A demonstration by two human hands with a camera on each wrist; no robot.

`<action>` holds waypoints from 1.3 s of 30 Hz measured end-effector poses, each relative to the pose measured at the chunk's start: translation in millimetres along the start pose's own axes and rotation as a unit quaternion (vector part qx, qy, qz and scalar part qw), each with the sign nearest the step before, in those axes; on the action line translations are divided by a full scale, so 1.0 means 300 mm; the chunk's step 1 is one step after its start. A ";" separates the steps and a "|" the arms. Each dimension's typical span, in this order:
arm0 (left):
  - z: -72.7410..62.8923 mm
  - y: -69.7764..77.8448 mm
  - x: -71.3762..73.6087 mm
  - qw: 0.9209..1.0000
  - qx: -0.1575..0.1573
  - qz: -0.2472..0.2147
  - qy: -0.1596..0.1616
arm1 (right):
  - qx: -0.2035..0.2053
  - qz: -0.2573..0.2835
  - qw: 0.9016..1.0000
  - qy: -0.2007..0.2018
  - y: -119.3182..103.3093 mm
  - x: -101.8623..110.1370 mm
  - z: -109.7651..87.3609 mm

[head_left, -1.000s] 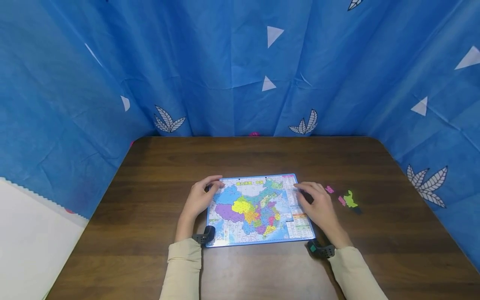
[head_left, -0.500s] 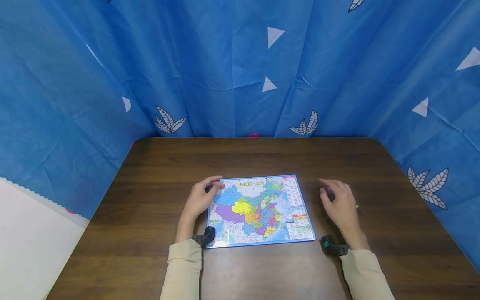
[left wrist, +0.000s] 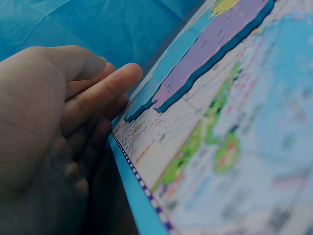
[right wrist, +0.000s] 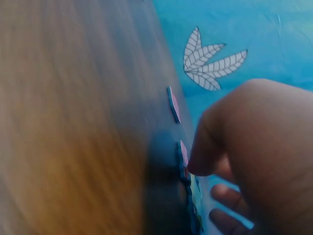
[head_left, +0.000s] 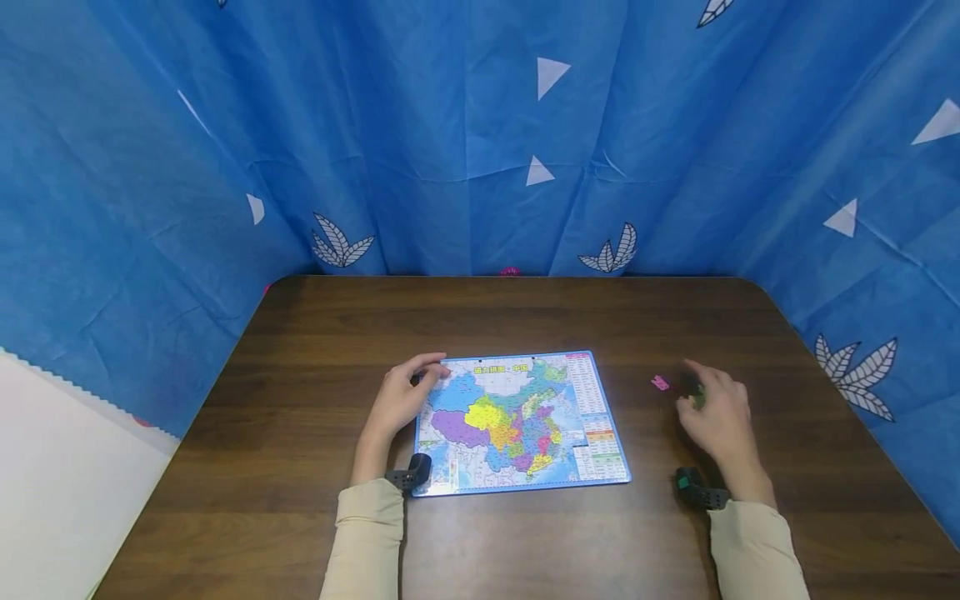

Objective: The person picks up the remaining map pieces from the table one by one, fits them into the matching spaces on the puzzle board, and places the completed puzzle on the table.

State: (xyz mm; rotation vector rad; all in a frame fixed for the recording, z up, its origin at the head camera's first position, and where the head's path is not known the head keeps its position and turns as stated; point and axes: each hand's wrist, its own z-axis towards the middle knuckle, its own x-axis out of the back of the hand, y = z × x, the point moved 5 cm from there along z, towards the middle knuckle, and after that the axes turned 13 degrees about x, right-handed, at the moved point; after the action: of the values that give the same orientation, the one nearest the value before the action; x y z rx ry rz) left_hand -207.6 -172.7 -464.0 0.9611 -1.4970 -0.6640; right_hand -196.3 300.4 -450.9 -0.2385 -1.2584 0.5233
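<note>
A puzzle board [head_left: 502, 382] with a coloured map of China lies flat on the table. My left hand [head_left: 399, 396] rests at its upper left edge with relaxed fingers, holding nothing. In the left wrist view, raised purple [left wrist: 205, 54] and blue map pieces stand out on the board. Right of the board, my right hand [head_left: 720, 417] hovers low over loose puzzle pieces, thumb and index finger apart. A green piece [head_left: 697, 397] shows partly between them. One pink piece [head_left: 660, 382] lies just left of that hand. In the right wrist view, another pink piece [right wrist: 184, 156] sits at a fingertip; contact is unclear.
The brown wooden table [head_left: 337, 325] reaches back to a blue patterned curtain [head_left: 420, 125]. A white surface [head_left: 67, 492] borders it at the left. Each wrist carries a dark strap with a device, such as the right wrist strap [head_left: 701, 493].
My right hand has moved right, from the board's right edge to over the loose pieces, uncovering the board's right side. The left hand has stayed in place.
</note>
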 end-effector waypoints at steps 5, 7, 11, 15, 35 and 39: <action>0.002 0.001 -0.002 1.000 -0.001 0.001 -0.001 | -0.035 -0.001 0.999 -0.032 0.013 -0.005 -0.004; 0.002 0.003 -0.001 1.000 -0.001 0.000 -0.001 | -0.035 0.005 0.999 -0.032 0.011 -0.004 -0.003; 0.003 0.004 0.001 1.000 0.003 0.000 -0.001 | -0.021 0.016 0.999 -0.020 0.004 0.000 0.001; 0.004 0.001 0.001 1.000 0.004 0.003 -0.001 | -0.005 0.020 1.000 -0.002 -0.006 0.001 0.001; 0.000 0.004 -0.003 1.000 0.003 -0.001 0.000 | 0.024 0.013 0.999 0.019 -0.039 -0.009 0.001; -0.002 0.004 0.000 1.000 0.002 -0.003 -0.001 | 0.002 0.012 1.000 0.012 -0.045 -0.015 0.003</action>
State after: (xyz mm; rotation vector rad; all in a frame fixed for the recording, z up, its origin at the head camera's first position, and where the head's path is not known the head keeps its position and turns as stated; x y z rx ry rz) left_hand -207.1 -172.1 -462.7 0.9694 -1.4976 -0.6667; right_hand -194.7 286.5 -448.5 -0.2562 -1.2323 0.5413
